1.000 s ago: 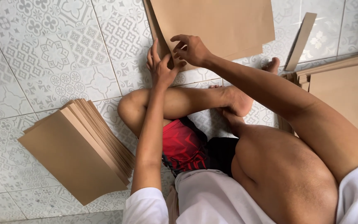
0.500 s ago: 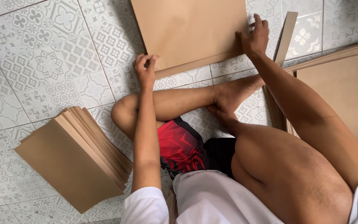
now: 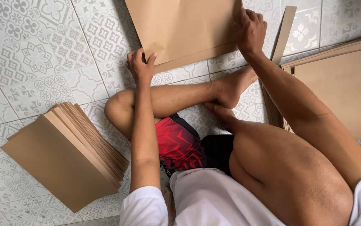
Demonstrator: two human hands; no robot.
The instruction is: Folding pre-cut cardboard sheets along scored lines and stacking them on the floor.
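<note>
Floor (image 3: 42, 62): carries all items. Far edge, centre: one large sheet of paper (image 3: 180, 25), lying flat, its near edge folded over on itself. Left hand (image 3: 140, 66): on the near left corner of that sheet, fingers on the fold. Right hand (image 3: 249, 31): on the near right corner of the same sheet. Narrow strip (image 3: 284, 33): just right of the right hand, on the floor. Right edge: stack of sheets (image 3: 343, 83), behind the right forearm. Near left corner: fanned pile of folded sheets (image 3: 63, 155), well apart from the large sheet, left of the person's crossed legs (image 3: 176, 98), which lie between the two piles.
</note>
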